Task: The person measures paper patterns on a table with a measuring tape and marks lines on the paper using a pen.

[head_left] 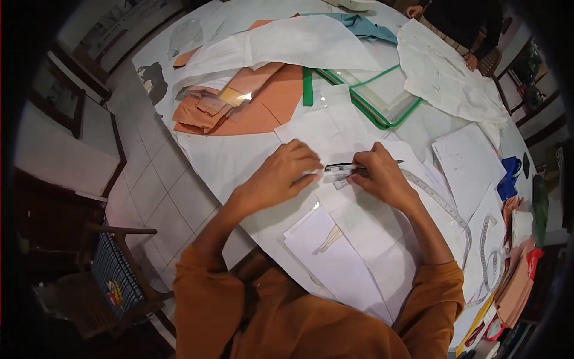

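My right hand is closed around a dark pen, which lies crosswise with its thin point out to the right. The same fingers pinch a white measuring tape, whose short end shows below the pen. From that hand the tape curves off to the right over the papers. Just left of the pen is my left hand, slightly blurred, thumb and fingers apart and nothing visible between them. Beneath both hands spreads white pattern paper with fold creases. Closer to me lies a sheet with a leg drawing.
Orange fabric and a clear green-edged case lie beyond my hands. White cloth is at the far right, near another person's hand. Blue scissor-like handles rest at the right. A chair stands left of the table.
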### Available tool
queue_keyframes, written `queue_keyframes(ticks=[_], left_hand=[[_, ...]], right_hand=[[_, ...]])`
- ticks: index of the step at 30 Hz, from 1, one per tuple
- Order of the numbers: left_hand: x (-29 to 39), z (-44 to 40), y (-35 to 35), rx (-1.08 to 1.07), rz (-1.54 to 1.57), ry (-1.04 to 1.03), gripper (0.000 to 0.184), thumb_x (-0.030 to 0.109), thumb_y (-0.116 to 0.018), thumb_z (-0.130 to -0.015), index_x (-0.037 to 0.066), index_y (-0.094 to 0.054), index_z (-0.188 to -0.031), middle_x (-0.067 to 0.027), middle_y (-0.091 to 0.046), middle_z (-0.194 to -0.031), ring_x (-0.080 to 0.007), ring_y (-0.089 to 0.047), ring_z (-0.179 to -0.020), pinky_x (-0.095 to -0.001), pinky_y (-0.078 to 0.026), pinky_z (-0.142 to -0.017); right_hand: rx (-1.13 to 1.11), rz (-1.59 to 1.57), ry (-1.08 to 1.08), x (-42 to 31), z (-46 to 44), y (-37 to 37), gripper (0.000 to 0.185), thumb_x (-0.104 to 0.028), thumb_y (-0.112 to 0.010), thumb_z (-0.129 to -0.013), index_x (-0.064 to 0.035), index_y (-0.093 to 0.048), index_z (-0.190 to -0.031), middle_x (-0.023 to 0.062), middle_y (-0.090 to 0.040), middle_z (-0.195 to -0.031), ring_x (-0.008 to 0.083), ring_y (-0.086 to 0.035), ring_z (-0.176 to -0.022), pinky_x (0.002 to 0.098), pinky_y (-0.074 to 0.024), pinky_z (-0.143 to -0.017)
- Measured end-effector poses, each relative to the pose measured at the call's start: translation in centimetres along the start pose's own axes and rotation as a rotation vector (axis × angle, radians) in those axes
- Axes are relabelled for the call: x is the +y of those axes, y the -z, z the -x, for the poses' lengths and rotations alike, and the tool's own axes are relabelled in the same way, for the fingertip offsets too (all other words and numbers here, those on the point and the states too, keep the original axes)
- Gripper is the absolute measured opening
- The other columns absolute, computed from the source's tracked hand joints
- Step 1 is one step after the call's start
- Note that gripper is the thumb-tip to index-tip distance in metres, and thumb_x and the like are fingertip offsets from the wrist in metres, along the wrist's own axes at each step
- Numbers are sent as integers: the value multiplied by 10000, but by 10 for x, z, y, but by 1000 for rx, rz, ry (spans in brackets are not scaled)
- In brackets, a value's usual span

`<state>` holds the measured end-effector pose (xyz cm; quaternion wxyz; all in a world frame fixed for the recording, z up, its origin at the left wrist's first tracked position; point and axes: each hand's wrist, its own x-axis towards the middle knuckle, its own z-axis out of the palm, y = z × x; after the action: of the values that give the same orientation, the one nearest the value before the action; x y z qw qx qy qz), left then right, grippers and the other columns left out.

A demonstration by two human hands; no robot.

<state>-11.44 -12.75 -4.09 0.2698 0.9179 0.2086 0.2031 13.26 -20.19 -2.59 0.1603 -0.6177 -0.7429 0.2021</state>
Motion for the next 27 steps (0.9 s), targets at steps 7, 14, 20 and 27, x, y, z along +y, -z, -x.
queue_keyframes(ticks=[7,14,20,27], left_hand=[[62,61,-34,195,-152,233,376,247,-725,-852,71,-686,-1182,-118,-598,-1184,-330,-500,-1169,-453,-375,-1009],[76,70,-56,107,-349,226,630,518,-617,-891,174,-535,-1413,-215,-436,-1360,-419,-370,-1283,-564,-282,-1044],[79,64,-57,102,-350,279,574,458,-667,-870,155,-609,-1355,-184,-446,-1343,-376,-371,-1288,-523,-261,-1067],[82,64,-61,118,-367,294,545,436,-665,-890,154,-616,-1354,-173,-458,-1345,-366,-359,-1314,-509,-253,-1090]], right_hand=[[-13,-67,83,-22,-2,-10,160,-94,-773,-730,9,-677,-805,130,-665,-748,314,-518,-870,409,-454,-798],[-67,-41,125,-21,-3,-15,203,-104,-768,-751,3,-673,-895,135,-639,-822,312,-512,-924,403,-447,-817],[-114,-11,142,-14,-3,-16,233,-148,-759,-787,1,-678,-946,142,-653,-854,319,-511,-964,402,-453,-833],[-129,-65,137,-11,-3,-18,230,-169,-758,-791,-7,-686,-937,118,-686,-840,303,-513,-967,408,-467,-832]])
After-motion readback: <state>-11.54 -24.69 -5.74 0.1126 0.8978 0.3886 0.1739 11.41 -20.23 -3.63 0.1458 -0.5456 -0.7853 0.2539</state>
